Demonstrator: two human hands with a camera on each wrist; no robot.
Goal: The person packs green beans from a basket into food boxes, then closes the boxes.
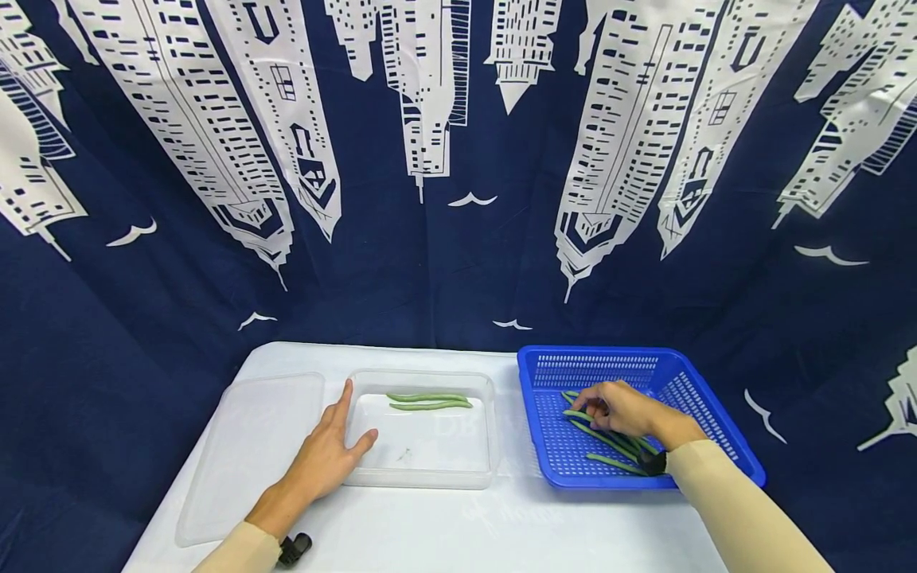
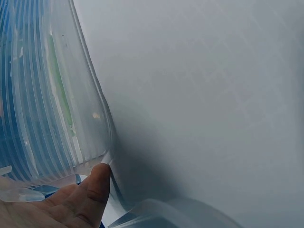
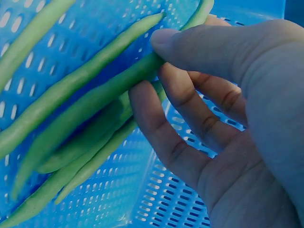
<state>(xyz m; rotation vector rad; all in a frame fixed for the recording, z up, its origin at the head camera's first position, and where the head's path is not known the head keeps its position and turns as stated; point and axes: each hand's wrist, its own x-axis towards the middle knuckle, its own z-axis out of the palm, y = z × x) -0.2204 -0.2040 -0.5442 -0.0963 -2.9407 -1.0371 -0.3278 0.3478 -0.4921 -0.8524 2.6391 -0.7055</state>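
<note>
My right hand [image 1: 619,407] is inside a blue perforated plastic basket [image 1: 587,481] at the right. Thumb and fingertips pinch one end of a green bean [image 3: 95,100], as the right wrist view shows. Several other green beans [image 3: 57,97] lie around it on the basket's floor. On the left, my left hand [image 1: 325,450] has its fingers extended and touches the left side of a clear plastic container [image 1: 423,479]. Two green beans [image 1: 430,407] lie side by side toward the container's back. The left wrist view shows fingertips [image 2: 99,178] at the container's ribbed outer wall.
A flat translucent lid [image 1: 251,454] lies on the white table [image 1: 516,525] left of the container. Behind the table hangs a dark blue cloth [image 1: 401,278] printed with white buildings and birds. A strip of table separates container and basket.
</note>
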